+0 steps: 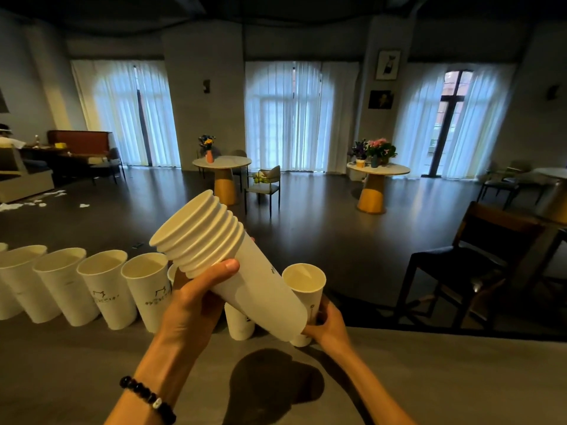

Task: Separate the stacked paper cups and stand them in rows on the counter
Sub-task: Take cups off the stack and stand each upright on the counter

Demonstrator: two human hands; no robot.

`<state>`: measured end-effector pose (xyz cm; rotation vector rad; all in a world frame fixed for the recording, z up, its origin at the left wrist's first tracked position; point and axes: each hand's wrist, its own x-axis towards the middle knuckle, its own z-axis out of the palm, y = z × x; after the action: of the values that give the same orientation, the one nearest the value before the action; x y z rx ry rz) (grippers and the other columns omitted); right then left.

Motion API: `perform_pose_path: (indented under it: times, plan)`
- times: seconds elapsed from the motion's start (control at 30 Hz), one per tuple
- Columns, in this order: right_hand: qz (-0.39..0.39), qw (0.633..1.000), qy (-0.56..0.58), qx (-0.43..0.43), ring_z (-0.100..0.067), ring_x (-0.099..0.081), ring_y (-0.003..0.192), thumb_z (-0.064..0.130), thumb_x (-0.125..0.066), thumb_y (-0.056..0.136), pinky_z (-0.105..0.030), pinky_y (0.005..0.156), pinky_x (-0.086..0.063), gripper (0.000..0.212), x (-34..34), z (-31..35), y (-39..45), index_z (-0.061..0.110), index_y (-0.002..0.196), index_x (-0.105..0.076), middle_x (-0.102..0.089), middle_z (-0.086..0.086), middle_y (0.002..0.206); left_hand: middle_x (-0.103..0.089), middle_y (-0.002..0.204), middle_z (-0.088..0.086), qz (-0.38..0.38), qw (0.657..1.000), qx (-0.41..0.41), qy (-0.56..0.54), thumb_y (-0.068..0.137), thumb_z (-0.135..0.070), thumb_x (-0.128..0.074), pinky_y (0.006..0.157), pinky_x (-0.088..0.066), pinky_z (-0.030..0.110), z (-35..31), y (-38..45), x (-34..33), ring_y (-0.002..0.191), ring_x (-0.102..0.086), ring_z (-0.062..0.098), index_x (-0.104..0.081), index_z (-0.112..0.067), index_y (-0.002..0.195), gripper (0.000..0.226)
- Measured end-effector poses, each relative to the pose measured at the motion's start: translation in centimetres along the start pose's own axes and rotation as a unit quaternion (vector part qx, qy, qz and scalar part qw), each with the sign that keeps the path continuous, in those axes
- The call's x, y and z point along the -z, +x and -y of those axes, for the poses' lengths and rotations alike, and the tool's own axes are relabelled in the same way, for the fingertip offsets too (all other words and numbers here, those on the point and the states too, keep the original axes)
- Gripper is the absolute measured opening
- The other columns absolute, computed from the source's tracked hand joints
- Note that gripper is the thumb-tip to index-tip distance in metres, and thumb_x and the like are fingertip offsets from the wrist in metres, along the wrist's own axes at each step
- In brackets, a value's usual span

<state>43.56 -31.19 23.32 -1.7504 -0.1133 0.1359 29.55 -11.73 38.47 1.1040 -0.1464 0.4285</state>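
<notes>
Grey counter (pixel 92 378), cup row (pixel 92 286) at far edge. Left hand (pixel 190 305) grips tilted cup stack (pixel 233 265); right hand (pixel 329 325) wraps single cup (pixel 306 289).

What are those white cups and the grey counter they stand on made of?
The stack of cups looks like matte white paper: thin rolled rims, a dull surface without plastic gloss, and small print on the side. The counter looks like smooth grey stone or laminate; its soft, even sheen does not settle which.

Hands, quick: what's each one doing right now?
Left hand: grips the tilted stack of white paper cups.
Right hand: holds a single upright white paper cup at the counter.
</notes>
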Motion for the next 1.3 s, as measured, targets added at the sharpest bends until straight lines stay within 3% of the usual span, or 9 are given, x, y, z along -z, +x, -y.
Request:
perform_pose_path:
  times: [0.17,0.4,0.57,0.73,0.93,1.0,1.13,1.2,1.3]
  plan:
    - [-0.011,1.000,0.000,-0.011,-0.019,-0.051,0.127,0.027,-0.087,0.068,-0.049,0.105,-0.046,0.084,-1.0,0.1,0.4,0.030,0.139,-0.043,-0.055,0.006,0.135,-0.073,0.112,0.005,-0.007,1.000,-0.013,-0.005,0.063,-0.002,-0.076,0.089,-0.059,0.037,0.6,0.1,-0.6,0.109,-0.069,0.022,-0.073,-0.034,0.111,0.058]
    - [-0.012,1.000,0.009,-0.018,-0.017,-0.051,0.126,0.033,-0.088,0.064,-0.046,0.104,-0.047,0.089,-1.3,0.1,0.6,0.033,0.140,-0.041,-0.054,0.007,0.135,-0.077,0.096,-0.002,-0.024,0.999,-0.002,-0.024,0.056,0.001,-0.073,0.076,-0.062,0.029,0.6,0.0,-1.0,0.092,-0.073,0.014,-0.079,-0.043,0.086,0.053]
    - [0.013,1.000,-0.014,-0.025,-0.013,-0.050,0.121,0.059,-0.087,0.039,-0.043,0.104,-0.045,0.107,-1.0,0.4,0.3,0.039,0.131,-0.037,-0.051,0.017,0.120,-0.075,0.107,0.006,-0.033,0.999,0.017,-0.038,0.054,-0.006,-0.076,0.092,-0.051,0.048,0.7,0.1,-1.2,0.107,-0.067,0.027,-0.078,-0.037,0.095,0.051]
    - [0.022,0.998,-0.024,-0.059,-0.009,-0.053,0.105,0.042,-0.095,0.034,-0.033,0.091,-0.053,0.103,0.7,-0.7,-0.8,0.032,0.119,-0.038,-0.051,0.014,0.111,-0.075,0.108,0.007,0.018,0.999,0.012,-0.029,0.043,-0.010,-0.079,0.085,-0.061,0.039,0.5,0.0,-1.6,0.102,-0.072,0.023,-0.077,-0.029,0.102,0.062]
    - [-0.069,0.993,-0.063,-0.068,-0.014,-0.061,0.082,0.014,-0.076,0.079,-0.020,0.066,-0.048,0.022,3.5,0.7,-3.2,0.015,0.093,-0.059,-0.063,-0.004,0.093,-0.078,0.099,0.007,0.068,0.996,0.039,-0.049,0.060,-0.001,-0.073,0.065,-0.062,0.031,1.5,-1.2,-4.5,0.088,-0.076,0.018,-0.069,-0.018,0.109,0.051]
    - [-0.019,0.996,-0.030,-0.086,-0.014,-0.064,0.081,0.022,-0.067,0.089,-0.025,0.072,-0.051,0.011,4.6,2.5,-4.3,0.011,0.090,-0.068,-0.068,-0.004,0.089,-0.078,0.102,0.009,0.093,0.993,0.052,-0.058,0.067,-0.008,-0.067,0.069,-0.063,0.035,2.1,-1.5,-5.9,0.091,-0.075,0.021,-0.078,-0.023,0.099,0.037]
    - [0.151,0.959,0.218,-0.104,-0.028,-0.068,0.100,0.048,-0.046,0.099,-0.048,0.098,-0.049,0.040,6.9,5.0,-7.3,0.021,0.110,-0.074,-0.072,-0.012,0.108,-0.075,0.111,0.012,0.136,0.988,0.061,-0.046,0.055,-0.028,-0.075,0.076,-0.062,0.038,3.7,-2.1,-8.6,0.103,-0.072,0.026,-0.074,-0.024,0.107,0.052]
    - [0.228,0.920,0.307,-0.085,-0.033,-0.066,0.101,0.058,-0.038,0.096,-0.051,0.096,-0.049,0.057,8.6,5.2,-8.9,0.017,0.121,-0.069,-0.069,-0.019,0.112,-0.076,0.107,0.009,0.145,0.988,0.059,-0.018,0.051,-0.032,-0.081,0.076,-0.062,0.036,4.3,-2.4,-10.0,0.101,-0.073,0.025,-0.076,-0.028,0.102,0.051]
    - [0.266,0.904,0.327,-0.069,-0.033,-0.067,0.099,0.059,-0.069,0.077,-0.044,0.084,-0.056,0.079,10.0,5.1,-10.2,0.008,0.136,-0.054,-0.066,-0.022,0.115,-0.074,0.103,0.004,0.121,0.991,0.037,0.047,0.035,-0.054,-0.095,0.080,-0.060,0.038,4.7,-2.3,-11.2,0.104,-0.069,0.027,-0.067,-0.025,0.112,0.087]
